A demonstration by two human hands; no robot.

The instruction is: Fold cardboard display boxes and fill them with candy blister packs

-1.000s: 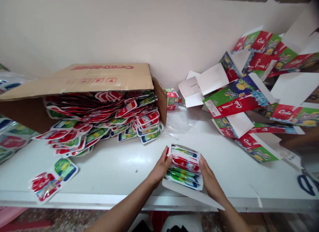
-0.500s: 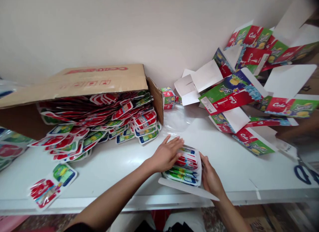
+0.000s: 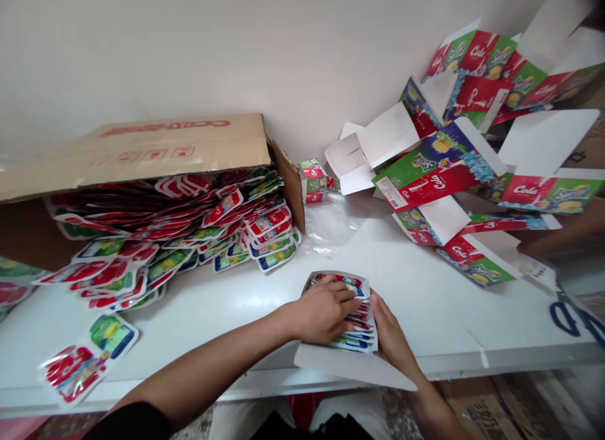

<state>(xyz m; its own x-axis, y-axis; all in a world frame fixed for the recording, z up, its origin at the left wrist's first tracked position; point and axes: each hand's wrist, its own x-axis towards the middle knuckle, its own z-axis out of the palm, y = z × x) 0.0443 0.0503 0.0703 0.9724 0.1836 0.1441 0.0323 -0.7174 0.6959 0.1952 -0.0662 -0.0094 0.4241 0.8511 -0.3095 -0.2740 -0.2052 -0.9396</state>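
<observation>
An open cardboard box (image 3: 347,364) with a white inside rests near the table's front edge, its flap folded out toward me. Red and green printed packets (image 3: 362,330) stand in rows inside it. My left hand (image 3: 328,311) lies palm down over the packets with its fingers stretched out, touching their tops and covering part of them. Around the box's right wall is my right hand (image 3: 390,333), its thumb at the rim and its other fingers mostly hidden. To the left, loose packets (image 3: 274,225) spill from a big brown carton (image 3: 189,140) lying on its side.
Several printed Cola and Sprite boxes (image 3: 435,175), many with flaps open, are heaped on the right. Blue-handled scissors (image 3: 564,317) lie at the right edge. Two joined packets (image 3: 89,358) lie front left. Clear plastic film (image 3: 331,225) sits beside the carton, below a small printed box (image 3: 312,180).
My left hand has shifted down and further over the packets in the box. My right hand stays on the box's side. The view has moved slightly.
</observation>
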